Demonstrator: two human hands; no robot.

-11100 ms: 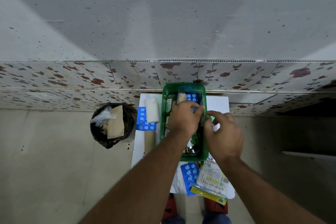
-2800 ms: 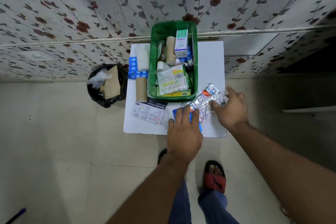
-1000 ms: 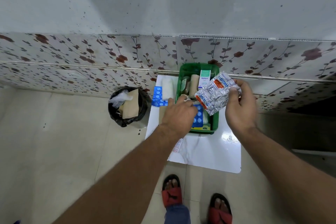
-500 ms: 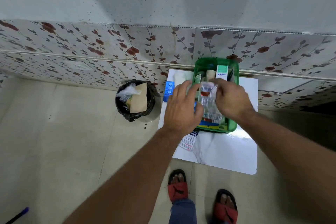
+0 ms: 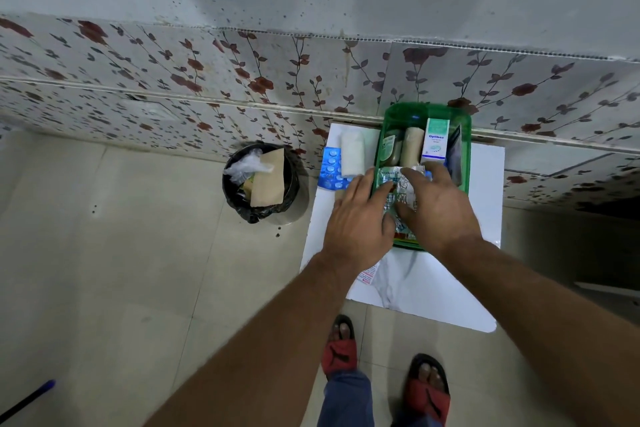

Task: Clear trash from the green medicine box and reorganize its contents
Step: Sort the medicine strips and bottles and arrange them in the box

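The green medicine box (image 5: 465, 152) stands on a small white table (image 5: 429, 284) against the wall. Inside it I see a brown bottle (image 5: 391, 147), a beige bandage roll (image 5: 411, 147) and a white and green carton (image 5: 435, 142). A bundle of silver blister strips (image 5: 398, 192) lies in the box's near half. My left hand (image 5: 360, 222) and my right hand (image 5: 438, 208) both press on that bundle from either side, fingers spread over it. Whatever lies under the strips is hidden.
A white bandage roll (image 5: 352, 158) and a blue blister pack (image 5: 330, 173) lie on the table left of the box. A printed leaflet (image 5: 369, 276) peeks out under my left wrist. A black-lined bin (image 5: 261, 180) with cardboard and plastic stands on the floor at left.
The silver strips, held up in my right hand a second ago, have come down into the box. Both hands now rest flat on them.
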